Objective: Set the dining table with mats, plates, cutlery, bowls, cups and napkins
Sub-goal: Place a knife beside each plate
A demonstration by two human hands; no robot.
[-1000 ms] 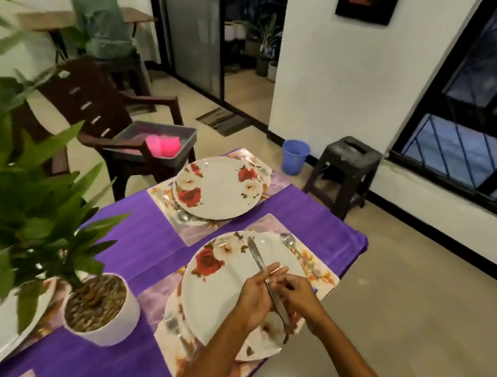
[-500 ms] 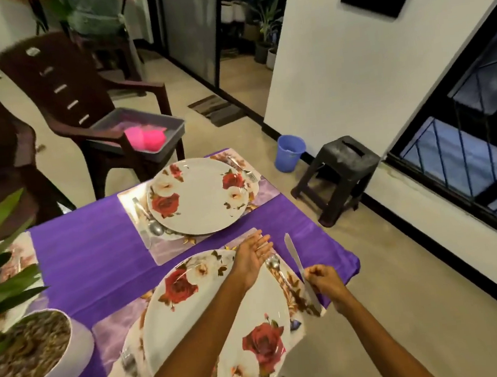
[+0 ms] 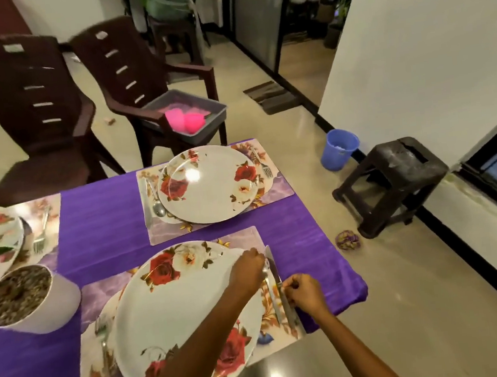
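Purple-clothed table (image 3: 106,221), 3 mats (image 3: 274,185)

A knife (image 3: 277,280) lies on the near mat (image 3: 246,240), right of its plate (image 3: 174,312); another set mat (image 3: 275,191) lies behind.

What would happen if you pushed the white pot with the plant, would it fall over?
Probably not easily. The pot looks wide and low and is filled to the top with pebbles, so it is likely heavy. It stands on the purple cloth, which might bunch up or drag along rather than let the pot slide.
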